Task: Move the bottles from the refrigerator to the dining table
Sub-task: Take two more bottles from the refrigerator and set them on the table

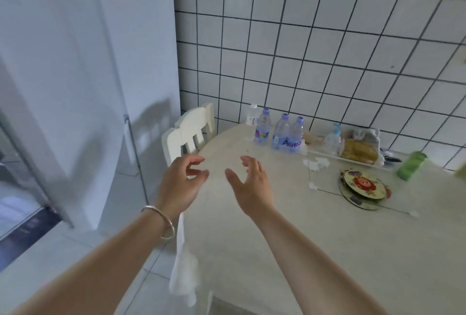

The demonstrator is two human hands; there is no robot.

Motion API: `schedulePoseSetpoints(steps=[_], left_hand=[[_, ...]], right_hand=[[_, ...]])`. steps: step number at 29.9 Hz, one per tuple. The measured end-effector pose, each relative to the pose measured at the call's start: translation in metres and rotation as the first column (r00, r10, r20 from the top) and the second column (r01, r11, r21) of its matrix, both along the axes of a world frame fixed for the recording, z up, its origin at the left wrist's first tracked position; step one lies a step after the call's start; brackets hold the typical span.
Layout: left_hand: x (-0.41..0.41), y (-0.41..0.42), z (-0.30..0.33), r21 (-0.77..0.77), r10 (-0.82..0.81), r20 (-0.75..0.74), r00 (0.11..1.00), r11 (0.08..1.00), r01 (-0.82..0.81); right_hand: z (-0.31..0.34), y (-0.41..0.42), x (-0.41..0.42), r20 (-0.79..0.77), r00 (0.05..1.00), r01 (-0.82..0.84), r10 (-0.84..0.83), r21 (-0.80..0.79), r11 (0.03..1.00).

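Note:
Three clear water bottles with purple caps stand on the dining table near the tiled wall: one on the left, two touching each other to its right. A smaller white-capped bottle stands behind them. My left hand, with a silver bangle on the wrist, and my right hand hover over the table's near left part, palms facing each other, fingers loosely curled, holding nothing. Both hands are well short of the bottles. The white refrigerator stands at the left.
A white chair is pushed in at the table's far left corner. On the table's right lie a stack of round coasters, a green container, a bag of bread, a pump bottle and paper scraps.

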State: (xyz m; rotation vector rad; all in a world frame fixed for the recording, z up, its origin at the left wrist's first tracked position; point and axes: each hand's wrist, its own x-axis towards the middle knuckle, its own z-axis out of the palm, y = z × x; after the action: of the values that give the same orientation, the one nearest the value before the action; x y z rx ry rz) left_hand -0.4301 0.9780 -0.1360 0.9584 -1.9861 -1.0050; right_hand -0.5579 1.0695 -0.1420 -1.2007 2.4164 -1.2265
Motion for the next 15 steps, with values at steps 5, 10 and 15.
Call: schedulePoseSetpoints(steps=[5, 10, 15], left_hand=[[0.048, 0.018, -0.006, 0.036, -0.068, -0.033, 0.997, 0.997, 0.069], [0.097, 0.03, -0.001, -0.012, -0.105, -0.054, 0.993, 0.994, 0.105], [0.161, 0.026, 0.007, -0.095, 0.003, -0.091, 0.996, 0.995, -0.012]], right_hand=[[0.003, 0.022, 0.066, 0.025, 0.998, 0.049, -0.049, -0.009, 0.999], [0.013, 0.032, 0.12, -0.011, 1.0, -0.026, 0.026, -0.029, 0.999], [0.024, 0.017, 0.17, -0.054, 0.983, -0.18, 0.177, -0.057, 0.982]])
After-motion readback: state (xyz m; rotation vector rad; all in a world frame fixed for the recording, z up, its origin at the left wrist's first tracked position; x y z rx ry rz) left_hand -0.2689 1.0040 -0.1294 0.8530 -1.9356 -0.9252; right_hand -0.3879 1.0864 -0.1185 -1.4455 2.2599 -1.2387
